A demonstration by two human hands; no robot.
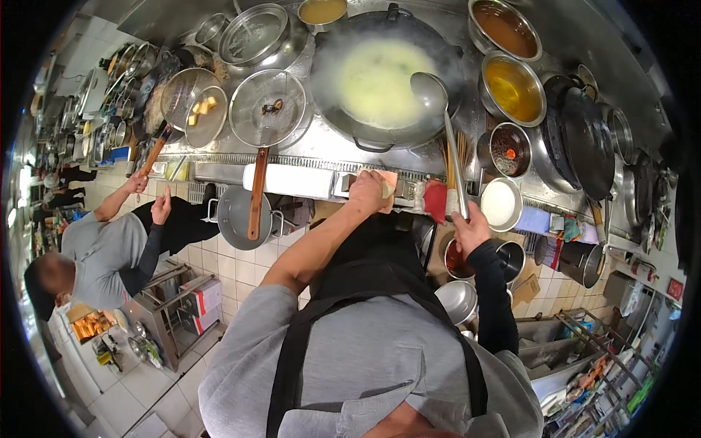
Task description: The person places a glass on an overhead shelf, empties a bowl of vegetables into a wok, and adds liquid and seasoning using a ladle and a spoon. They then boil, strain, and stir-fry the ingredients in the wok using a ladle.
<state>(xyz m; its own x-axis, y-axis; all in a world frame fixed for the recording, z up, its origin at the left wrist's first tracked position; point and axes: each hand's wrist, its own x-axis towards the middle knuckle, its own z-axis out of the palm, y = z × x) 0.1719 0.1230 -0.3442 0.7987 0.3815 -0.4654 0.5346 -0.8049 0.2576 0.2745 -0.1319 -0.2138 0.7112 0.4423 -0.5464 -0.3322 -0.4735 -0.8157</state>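
Note:
My right hand (472, 227) grips the metal handle of a ladle (430, 93), whose bowl rests over the right part of a large black wok (328, 109). Steaming pale yellow-green liquid (383, 82) fills the wok. At the stove's front edge my left hand (368, 191) is closed on a folded pink and orange cloth (390, 189). Left of it lies a rolled white towel (298, 179). A round wire strainer (267, 107) with a wooden handle and a few dark pieces in it sits left of the wok. A red cloth (435, 201) lies between my hands.
Metal bowls of yellow oil (513, 90) and brown liquid (504, 27) stand right of the wok, above a pot of dark sauce (510, 150) and a bowl of white contents (501, 203). On the left a co-worker (107, 246) holds two strainers, one with yellow cubes (201, 108).

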